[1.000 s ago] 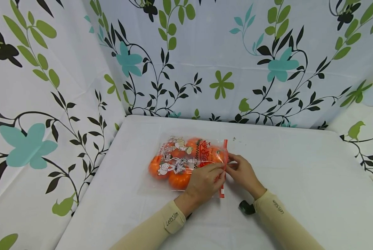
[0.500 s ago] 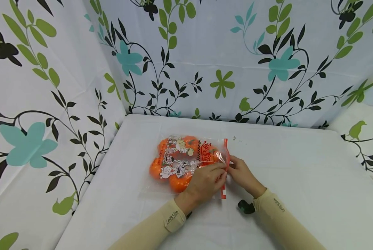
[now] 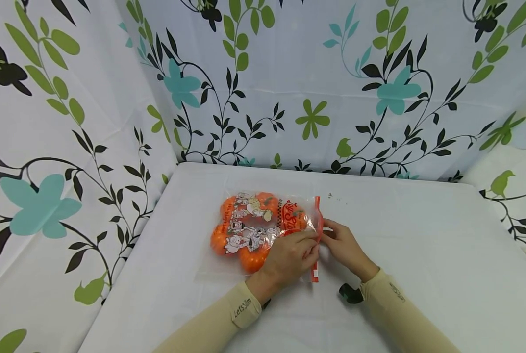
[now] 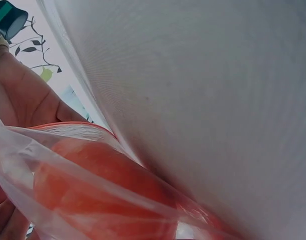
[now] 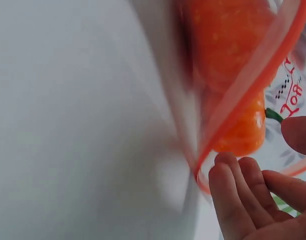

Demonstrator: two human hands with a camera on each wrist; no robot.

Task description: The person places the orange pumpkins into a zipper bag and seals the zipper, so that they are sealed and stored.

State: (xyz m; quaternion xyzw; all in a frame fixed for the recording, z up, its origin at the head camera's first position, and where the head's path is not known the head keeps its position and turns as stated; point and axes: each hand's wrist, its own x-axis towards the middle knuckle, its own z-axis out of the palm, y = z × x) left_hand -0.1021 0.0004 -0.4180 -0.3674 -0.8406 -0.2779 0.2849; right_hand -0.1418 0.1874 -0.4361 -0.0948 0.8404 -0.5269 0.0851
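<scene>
A clear zip bag (image 3: 263,223) with red print and a red zip edge lies on the table, holding several round orange-red fruits (image 3: 250,260) that look like tomatoes. My left hand (image 3: 287,255) lies over its near right part and pinches the zip edge with curled fingers. Across from it, my right hand (image 3: 344,247) is at the outer side of the same edge, some fingertips hidden there in the head view. In the right wrist view, the right fingers (image 5: 233,192) are nearly straight by the red rim (image 5: 248,95), the thumb apart. That rim is spread, and a green stem (image 5: 274,115) shows.
The white-covered table (image 3: 413,235) extends around the bag. A curtain (image 3: 263,98) printed with leaves and flowers hangs behind and at the sides. A small dark device (image 3: 350,294) sits at the right wrist.
Over the last second, the bag's red edge has bowed out toward my right hand, and the bag has flattened and shifted slightly. Since half a second ago, the hands have hardly moved.
</scene>
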